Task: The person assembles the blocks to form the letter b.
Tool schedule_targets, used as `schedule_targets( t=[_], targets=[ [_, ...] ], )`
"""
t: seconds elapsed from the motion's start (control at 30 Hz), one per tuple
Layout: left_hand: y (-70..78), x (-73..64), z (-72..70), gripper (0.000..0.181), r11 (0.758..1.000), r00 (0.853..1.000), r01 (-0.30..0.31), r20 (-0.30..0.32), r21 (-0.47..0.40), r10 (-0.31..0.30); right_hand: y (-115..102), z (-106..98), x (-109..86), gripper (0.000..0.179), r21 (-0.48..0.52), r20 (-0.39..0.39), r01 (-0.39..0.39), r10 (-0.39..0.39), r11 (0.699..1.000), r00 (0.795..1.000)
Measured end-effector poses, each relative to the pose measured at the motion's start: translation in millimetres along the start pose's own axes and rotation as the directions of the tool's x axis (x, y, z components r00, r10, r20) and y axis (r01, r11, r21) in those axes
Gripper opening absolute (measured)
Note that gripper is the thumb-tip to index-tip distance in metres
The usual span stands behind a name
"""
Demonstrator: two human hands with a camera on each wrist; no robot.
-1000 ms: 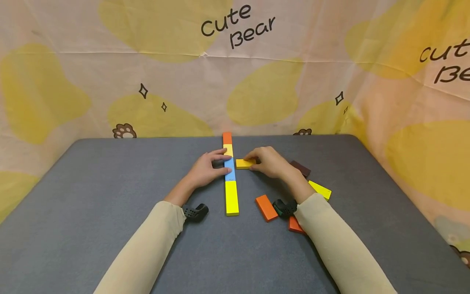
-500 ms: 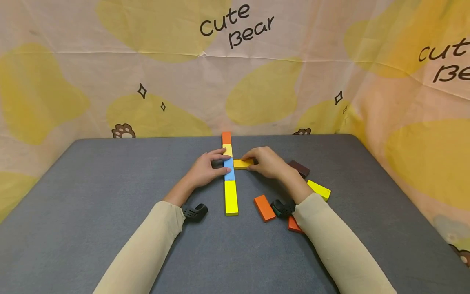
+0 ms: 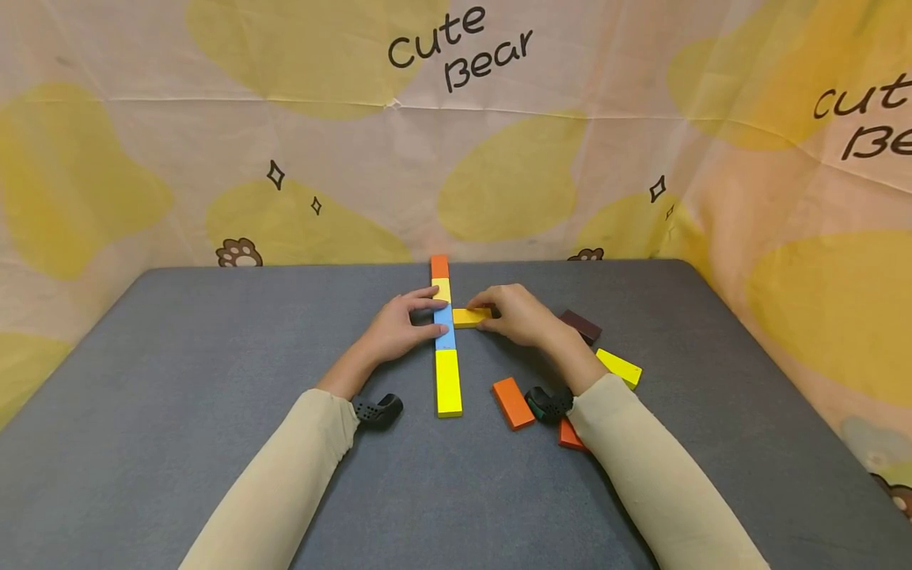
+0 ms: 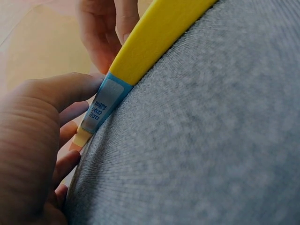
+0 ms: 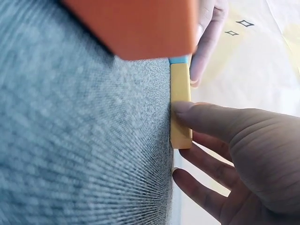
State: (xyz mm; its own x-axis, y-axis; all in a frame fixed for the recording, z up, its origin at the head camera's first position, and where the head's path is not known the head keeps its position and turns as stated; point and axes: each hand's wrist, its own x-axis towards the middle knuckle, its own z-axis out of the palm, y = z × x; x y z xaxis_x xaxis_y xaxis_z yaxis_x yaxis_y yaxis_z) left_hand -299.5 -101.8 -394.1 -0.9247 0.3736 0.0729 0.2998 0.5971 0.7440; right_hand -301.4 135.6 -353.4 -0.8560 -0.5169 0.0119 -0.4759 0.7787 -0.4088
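Note:
A straight row of flat blocks runs away from me on the grey table: a bright yellow block, a blue block, a pale yellow block and an orange block at the far end. My left hand rests its thumb and fingertips on the row around the blue block, fingers extended. With thumb and fingers, my right hand pinches a golden yellow block, set crosswise with its left end against the blue block's right side. In the right wrist view, the thumb lies on this block's side.
Right of the row lie an orange block, a red-orange block partly under the right sleeve, a dark brown block and a loose yellow block. A printed cloth hangs behind the table's far edge.
My right hand has slid the golden yellow block left, closing the small gap to the blue block. During the last half second both hands stay nearly still.

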Motion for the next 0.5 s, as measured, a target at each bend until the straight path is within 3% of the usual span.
schedule_targets(
  t=[0.2, 0.5],
  targets=[
    [0.1, -0.9, -1.0, 0.05, 1.0, 1.0, 0.0, 0.001, 0.001, 0.0, -1.3, -8.9, -3.2, 0.038, 0.012, 0.003, -0.011, 0.011, 1.0, 1.0],
    [1.1, -0.6, -1.9, 0.051, 1.0, 1.0, -0.001, 0.001, 0.01, 0.001, -4.1, -39.7, -20.6, 0.038, 0.039, -0.054, -0.01, 0.012, 0.999, 0.998]
  ],
)
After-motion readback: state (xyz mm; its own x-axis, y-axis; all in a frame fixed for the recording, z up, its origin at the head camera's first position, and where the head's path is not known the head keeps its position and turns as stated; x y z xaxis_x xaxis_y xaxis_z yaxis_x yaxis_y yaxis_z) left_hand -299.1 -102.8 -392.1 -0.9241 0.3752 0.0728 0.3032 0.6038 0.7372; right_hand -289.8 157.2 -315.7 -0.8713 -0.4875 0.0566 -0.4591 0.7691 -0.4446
